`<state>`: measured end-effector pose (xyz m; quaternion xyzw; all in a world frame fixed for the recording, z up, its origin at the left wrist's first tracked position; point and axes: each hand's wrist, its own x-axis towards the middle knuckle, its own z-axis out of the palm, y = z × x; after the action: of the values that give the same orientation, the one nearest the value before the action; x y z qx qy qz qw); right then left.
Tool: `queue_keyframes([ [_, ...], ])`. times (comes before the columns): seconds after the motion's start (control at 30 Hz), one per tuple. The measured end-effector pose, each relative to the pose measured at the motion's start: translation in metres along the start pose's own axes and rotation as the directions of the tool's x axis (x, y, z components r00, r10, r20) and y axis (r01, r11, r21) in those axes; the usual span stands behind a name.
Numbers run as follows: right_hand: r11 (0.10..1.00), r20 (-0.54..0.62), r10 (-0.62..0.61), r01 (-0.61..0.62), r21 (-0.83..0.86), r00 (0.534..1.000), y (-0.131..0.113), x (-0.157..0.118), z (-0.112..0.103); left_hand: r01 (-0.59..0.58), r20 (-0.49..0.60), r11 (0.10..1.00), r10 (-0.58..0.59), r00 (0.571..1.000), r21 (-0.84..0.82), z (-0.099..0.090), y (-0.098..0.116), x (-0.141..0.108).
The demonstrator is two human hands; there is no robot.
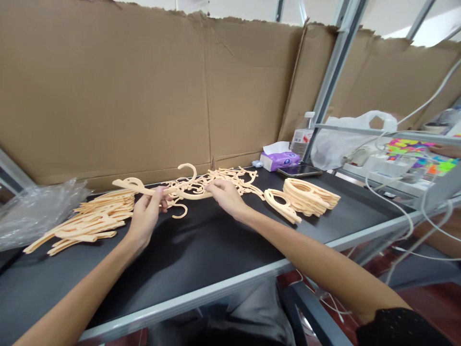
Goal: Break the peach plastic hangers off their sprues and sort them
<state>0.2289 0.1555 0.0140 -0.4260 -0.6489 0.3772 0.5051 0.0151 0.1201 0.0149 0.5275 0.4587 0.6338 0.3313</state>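
Over the black tabletop, my left hand is closed around a beige plastic hanger piece. A curved beige hook rises between my hands. My right hand pinches the end of a curved beige piece that reaches toward my left hand; whether it is joined to the hanger piece I cannot tell. Behind my hands spreads a loose pile of beige hooks. Long flat beige pieces are stacked at the left, and a second beige stack lies at the right.
Clear plastic wrap lies at the far left. At the back right are a purple tissue pack, a phone, a bottle and a white bag. Cardboard walls the back; cables hang at the right.
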Motion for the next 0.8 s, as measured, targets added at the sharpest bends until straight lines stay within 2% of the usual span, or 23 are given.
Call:
queue_keyframes([
  [0.2, 0.999, 0.030, -0.007, 0.008, -0.043, 1.000, 0.000, 0.001, -0.001, -0.018, 0.013, 1.000, 0.018, 1.000, 0.008, 0.000, 0.002, -0.001],
  [0.37, 0.999, 0.140, -0.031, 0.034, -0.021, 0.990, 0.000, -0.002, 0.001, 0.030, 0.038, 0.998, -0.032, 0.999, 0.052, -0.001, -0.001, -0.001],
  [0.5, 0.999, 0.240, -0.045, 0.042, 0.017, 0.970, 0.002, -0.005, 0.004, 0.037, 0.143, 0.986, -0.061, 0.988, 0.162, 0.005, 0.003, -0.008],
  [0.63, 0.998, 0.299, -0.045, 0.030, 0.054, 0.953, 0.001, -0.007, 0.006, 0.035, 0.284, 0.973, -0.100, 0.954, 0.226, 0.011, 0.007, -0.015],
  [0.8, 0.999, 0.330, -0.007, -0.009, 0.045, 0.944, -0.003, -0.008, 0.006, -0.016, 0.349, 0.966, -0.078, 0.934, 0.258, 0.008, 0.003, -0.013],
])
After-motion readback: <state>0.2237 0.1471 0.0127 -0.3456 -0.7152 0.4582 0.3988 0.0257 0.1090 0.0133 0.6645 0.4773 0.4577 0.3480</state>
